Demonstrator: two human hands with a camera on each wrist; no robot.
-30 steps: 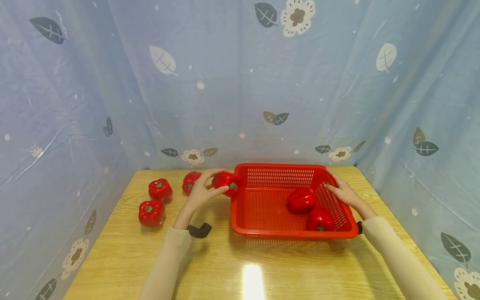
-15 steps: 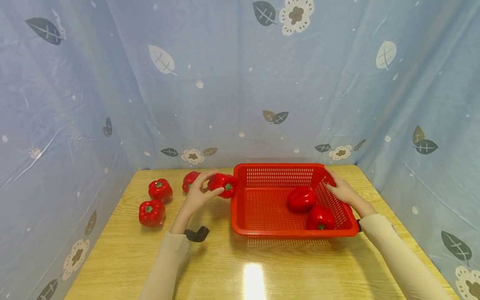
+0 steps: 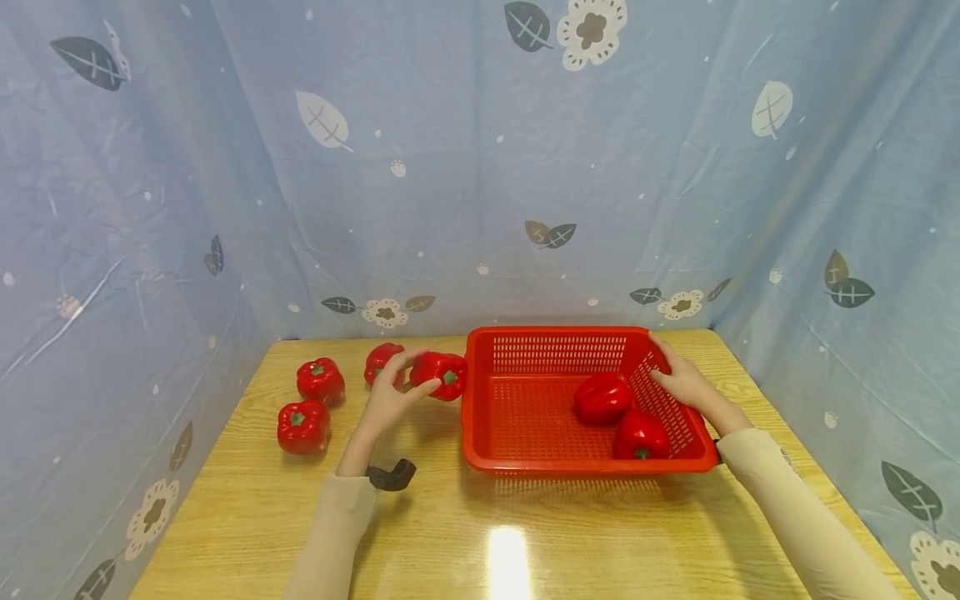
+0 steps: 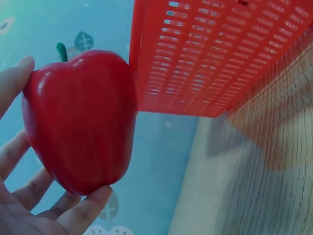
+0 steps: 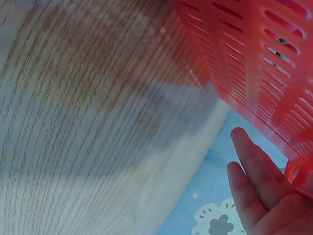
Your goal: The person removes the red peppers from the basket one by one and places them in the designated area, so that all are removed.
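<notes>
My left hand (image 3: 386, 402) holds a red bell pepper (image 3: 438, 375) off the table, thumb on one side and fingertips on the other. In the left wrist view the pepper (image 4: 80, 122) has its green stem up and stands close beside the basket wall (image 4: 195, 58); whether they touch I cannot tell. My right hand (image 3: 686, 385) grips the right rim of the red plastic basket (image 3: 532, 465), thumb inside and fingers outside. The right wrist view has two fingers (image 5: 257, 181) reaching along the outer wall. Inside the basket, two red bell peppers (image 3: 603, 400) lie at the right end.
On the wooden table (image 3: 420, 533), left of the basket, are a back pepper (image 3: 381, 360), partly behind my left hand, and two more peppers (image 3: 321, 380) near the left edge. A blue patterned curtain (image 3: 450, 167) encloses the back and sides.
My left hand has drawn the pepper leftward and slightly lower, from over the basket's left rim to just outside it. The right hand and basket have barely moved.
</notes>
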